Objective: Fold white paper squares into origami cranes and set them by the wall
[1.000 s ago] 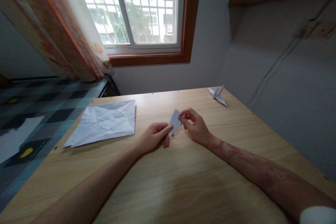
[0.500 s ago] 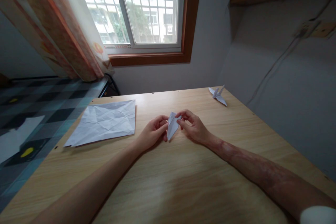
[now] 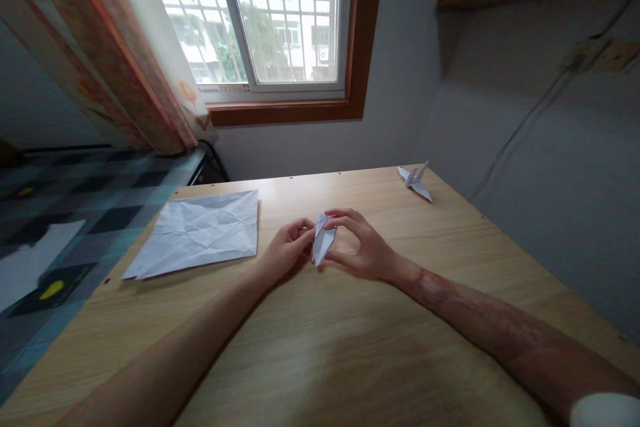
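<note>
A small white folded paper (image 3: 324, 241), narrow and pointed at the lower end, is held just above the table between my hands. My left hand (image 3: 289, 248) pinches its left edge between thumb and bent fingers. On the other side my right hand (image 3: 367, 245) curves around the paper, its forefinger on the upper right part and its thumb at the lower right edge. A gap shows between that thumb and the fingers. The far tips of the right fingers are partly hidden behind the paper.
Left on the wooden table (image 3: 280, 347) lies a creased white sheet (image 3: 205, 233). A folded paper crane (image 3: 416, 183) sits at the far right corner. A checked bed (image 3: 30, 213) with loose paper (image 3: 40, 257) adjoins the left side. A white rounded object (image 3: 606, 409) shows at bottom right.
The folded paper has shifted slightly left and looks narrower. My right thumb has moved down along its edge, away from the forefinger. The sheet and crane stay put.
</note>
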Available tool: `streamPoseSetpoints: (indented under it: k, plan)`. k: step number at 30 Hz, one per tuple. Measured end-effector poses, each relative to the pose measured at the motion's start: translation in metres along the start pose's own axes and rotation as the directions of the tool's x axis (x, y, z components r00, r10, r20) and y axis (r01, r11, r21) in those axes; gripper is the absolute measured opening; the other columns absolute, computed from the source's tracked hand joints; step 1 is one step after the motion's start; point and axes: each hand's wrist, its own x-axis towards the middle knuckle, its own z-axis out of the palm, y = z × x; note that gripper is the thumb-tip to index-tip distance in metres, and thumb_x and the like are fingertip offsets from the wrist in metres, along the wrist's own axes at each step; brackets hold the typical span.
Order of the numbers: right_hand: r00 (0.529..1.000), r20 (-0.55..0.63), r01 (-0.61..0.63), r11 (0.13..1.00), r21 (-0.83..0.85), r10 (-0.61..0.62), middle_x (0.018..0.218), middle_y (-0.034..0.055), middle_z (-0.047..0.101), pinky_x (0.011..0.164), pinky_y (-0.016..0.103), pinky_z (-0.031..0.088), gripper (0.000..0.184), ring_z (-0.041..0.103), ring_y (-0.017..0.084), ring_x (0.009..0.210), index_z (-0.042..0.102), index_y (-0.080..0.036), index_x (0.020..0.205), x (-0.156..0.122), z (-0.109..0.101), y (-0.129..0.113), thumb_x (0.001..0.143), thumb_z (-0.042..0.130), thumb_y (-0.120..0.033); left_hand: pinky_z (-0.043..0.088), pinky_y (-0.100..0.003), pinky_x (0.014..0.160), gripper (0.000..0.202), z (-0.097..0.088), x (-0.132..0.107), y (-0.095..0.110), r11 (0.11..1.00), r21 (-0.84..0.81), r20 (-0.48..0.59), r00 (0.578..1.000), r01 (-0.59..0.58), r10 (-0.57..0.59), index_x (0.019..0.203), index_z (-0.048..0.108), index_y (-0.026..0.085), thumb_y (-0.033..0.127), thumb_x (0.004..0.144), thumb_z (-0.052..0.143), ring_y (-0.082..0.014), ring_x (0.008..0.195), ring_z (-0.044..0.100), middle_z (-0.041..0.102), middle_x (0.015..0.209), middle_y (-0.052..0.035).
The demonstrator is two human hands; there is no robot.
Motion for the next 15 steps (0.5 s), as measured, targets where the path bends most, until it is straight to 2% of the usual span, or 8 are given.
streamPoseSetpoints:
  k: [7,15]
  plan:
    - [1.0,-0.004,0.024,1.0,-0.012,-0.024,0.146,0.0127,0.068,0.12,0.054,0.051,0.064,0.064,0.032,0.139,0.068,-0.029,0.132,-0.0008,0.0,0.0048,0.079,0.101,-0.041,0.042,-0.019,0.052,0.054,0.0,0.0001,0.0024,0.999,0.038,-0.003,1.0,-0.002,0.002,0.087,0.067,0.016,0.063,0.081,0.092,-0.0097,0.053,0.058,0.066,0.064,0.0033]
    - [0.998,-0.061,-0.014,1.0,-0.01,0.013,0.133,0.0109,0.073,0.112,0.049,0.055,0.025,0.069,0.028,0.128,0.071,-0.026,0.118,0.0009,0.0005,0.001,0.096,0.083,-0.025,0.041,-0.021,0.053,0.054,0.0028,-0.0012,0.0054,0.997,0.073,0.088,0.996,-0.012,0.005,0.09,0.064,0.017,0.062,0.083,0.091,-0.0101,0.052,0.057,0.065,0.062,0.0038]
